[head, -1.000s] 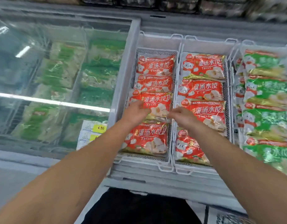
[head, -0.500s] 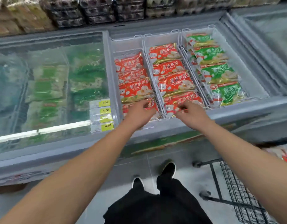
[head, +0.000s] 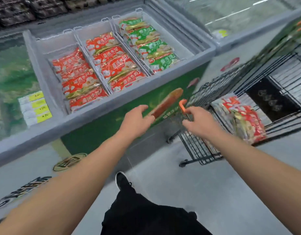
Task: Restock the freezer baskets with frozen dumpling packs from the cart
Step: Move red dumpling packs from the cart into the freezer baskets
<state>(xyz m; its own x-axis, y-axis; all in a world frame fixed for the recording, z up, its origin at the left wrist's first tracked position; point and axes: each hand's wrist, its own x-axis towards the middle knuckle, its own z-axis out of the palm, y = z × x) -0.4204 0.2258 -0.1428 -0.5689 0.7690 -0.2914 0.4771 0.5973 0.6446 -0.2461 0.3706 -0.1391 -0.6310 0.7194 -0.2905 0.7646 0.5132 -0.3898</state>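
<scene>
- The left hand (head: 135, 120) hangs in front of the green freezer wall and holds nothing; its fingers (head: 143, 108) are loosely curled and apart.
- The right hand (head: 199, 122) is just beside the orange handle (head: 183, 106) of the cart (head: 248, 78). Its fingers are relaxed and a little apart, and they hold nothing. I cannot tell if they touch the handle.
- The pack (head: 243, 119) to restock lies flat in the cart, to the right of the right hand and near to it. It is a red bag with some clear film, and it seems that more than one bag lies there.
- I judge that such a bag is light enough for one hand. The film is probably smooth and cold, so it can slip. The dumplings inside are hard lumps that move, so the bag bends and sags if it is held by one corner only.
- A good hold, in my opinion, is on the two short edges with both hands, or flat under the middle with the thumb on top. A hard squeeze can break the frozen pieces or tear the seal.
- Farther away, the freezer (head: 112, 106) is open. Its left basket (head: 44, 65) and middle basket (head: 95, 31) hold rows of red packs that overlap, and the right basket (head: 177, 39) holds green packs.
- The far end of the left basket shows bare mesh, so I think that the next bag fits there.
</scene>
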